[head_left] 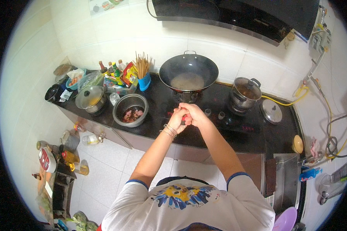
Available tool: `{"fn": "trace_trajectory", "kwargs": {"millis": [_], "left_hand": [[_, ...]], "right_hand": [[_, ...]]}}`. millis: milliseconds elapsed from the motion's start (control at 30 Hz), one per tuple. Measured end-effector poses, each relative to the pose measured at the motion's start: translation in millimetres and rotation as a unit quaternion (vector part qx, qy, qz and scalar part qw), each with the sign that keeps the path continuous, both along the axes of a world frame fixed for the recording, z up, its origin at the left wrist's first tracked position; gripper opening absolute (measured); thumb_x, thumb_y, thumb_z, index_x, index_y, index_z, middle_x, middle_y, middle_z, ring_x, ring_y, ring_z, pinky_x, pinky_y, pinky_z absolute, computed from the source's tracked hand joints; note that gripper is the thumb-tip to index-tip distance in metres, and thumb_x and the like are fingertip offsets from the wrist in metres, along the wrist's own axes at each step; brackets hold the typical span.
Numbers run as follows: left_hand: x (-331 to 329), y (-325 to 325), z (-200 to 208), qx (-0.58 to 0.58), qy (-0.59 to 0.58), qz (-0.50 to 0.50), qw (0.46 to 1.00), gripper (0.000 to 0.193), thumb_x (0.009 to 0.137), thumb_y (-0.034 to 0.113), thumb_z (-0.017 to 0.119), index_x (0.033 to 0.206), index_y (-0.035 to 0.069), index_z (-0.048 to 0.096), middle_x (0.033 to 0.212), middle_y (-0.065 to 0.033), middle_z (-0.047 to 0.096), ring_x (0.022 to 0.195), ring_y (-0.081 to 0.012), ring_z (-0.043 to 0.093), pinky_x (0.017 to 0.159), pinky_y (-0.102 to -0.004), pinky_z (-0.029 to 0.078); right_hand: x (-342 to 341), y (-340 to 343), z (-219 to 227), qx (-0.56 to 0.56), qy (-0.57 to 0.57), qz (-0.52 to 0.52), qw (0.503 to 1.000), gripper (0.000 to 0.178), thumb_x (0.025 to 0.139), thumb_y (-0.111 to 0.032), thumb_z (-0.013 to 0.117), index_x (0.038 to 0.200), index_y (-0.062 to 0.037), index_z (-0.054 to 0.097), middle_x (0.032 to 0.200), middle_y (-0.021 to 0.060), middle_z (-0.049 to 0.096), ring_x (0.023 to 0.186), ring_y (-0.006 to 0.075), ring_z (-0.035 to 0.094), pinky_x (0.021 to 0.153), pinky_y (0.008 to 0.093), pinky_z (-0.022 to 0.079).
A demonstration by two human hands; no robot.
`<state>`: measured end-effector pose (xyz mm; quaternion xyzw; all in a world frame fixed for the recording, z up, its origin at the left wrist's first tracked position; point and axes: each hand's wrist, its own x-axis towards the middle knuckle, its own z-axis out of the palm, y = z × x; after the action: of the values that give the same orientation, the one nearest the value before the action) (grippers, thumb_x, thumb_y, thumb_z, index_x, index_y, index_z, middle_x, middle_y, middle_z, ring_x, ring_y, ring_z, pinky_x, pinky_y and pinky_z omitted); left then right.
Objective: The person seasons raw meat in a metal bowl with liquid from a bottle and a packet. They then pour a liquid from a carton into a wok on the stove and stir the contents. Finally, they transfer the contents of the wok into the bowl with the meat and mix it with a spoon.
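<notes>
The wok (189, 73) is dark inside, the countertop (246, 144) glossy black, the chopstick holder (144, 82) bright blue; the white shirt (138, 208) wears a yellow-and-blue print and blue sleeve trim.

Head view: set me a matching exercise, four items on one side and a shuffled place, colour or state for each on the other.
Column one
1. Wok
2. Stick holder
3. Basin
4. Left hand

Column two
A. Purple, at the picture's lower right
B. Thin bands around its wrist
C. Dark inside, below the range hood
D. Blue, with thin sticks standing in it

Pairs: 1-C, 2-D, 3-A, 4-B
</notes>
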<state>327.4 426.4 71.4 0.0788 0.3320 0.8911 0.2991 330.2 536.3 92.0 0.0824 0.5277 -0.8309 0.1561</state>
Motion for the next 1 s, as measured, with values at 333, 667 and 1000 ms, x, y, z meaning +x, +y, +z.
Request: {"fn": "trace_trajectory", "kwargs": {"millis": [333, 667, 1000], "left_hand": [[1.1, 3.9, 15.2, -0.013, -0.018, -0.015, 1.0, 0.009, 0.082, 0.006, 0.052, 0.074, 0.007, 0.048, 0.062, -0.001, 0.047, 0.048, -0.0078, 0.045, 0.038, -0.0201, 0.036], [-0.2, 2.5, -5.6, -0.11, 0.065, 0.047, 0.991, 0.011, 0.08, 0.005, 0.051, 0.069, 0.001, 0.05, 0.061, -0.0071, 0.052, 0.046, -0.0132, 0.05, 0.036, -0.0245, 0.039], [-6.2, 0.2, -4.4, -0.12, 0.082, 0.024, 0.989, 0.015, 0.079, 0.005, 0.051, 0.065, -0.001, 0.05, 0.059, -0.0089, 0.051, 0.045, -0.0156, 0.05, 0.036, -0.0254, 0.04]], "right_hand": [[-7.4, 8.0, -10.1, -0.043, -0.007, 0.007, 0.999, 0.021, 0.084, -0.03, 0.059, 0.079, -0.0092, 0.055, 0.086, 0.0114, 0.064, 0.044, 0.0098, 0.042, 0.034, 0.022, 0.031], [-10.0, 3.4, -38.4, -0.061, 0.007, 0.018, 0.998, 0.025, 0.085, -0.034, 0.054, 0.081, -0.0092, 0.057, 0.083, 0.0081, 0.065, 0.036, 0.0056, 0.036, 0.028, 0.0199, 0.026], [-21.5, 2.8, -44.6, -0.095, 0.036, 0.026, 0.994, 0.025, 0.085, -0.033, 0.054, 0.081, -0.0085, 0.056, 0.091, 0.0105, 0.065, 0.039, 0.0065, 0.04, 0.027, 0.0204, 0.026]]}}
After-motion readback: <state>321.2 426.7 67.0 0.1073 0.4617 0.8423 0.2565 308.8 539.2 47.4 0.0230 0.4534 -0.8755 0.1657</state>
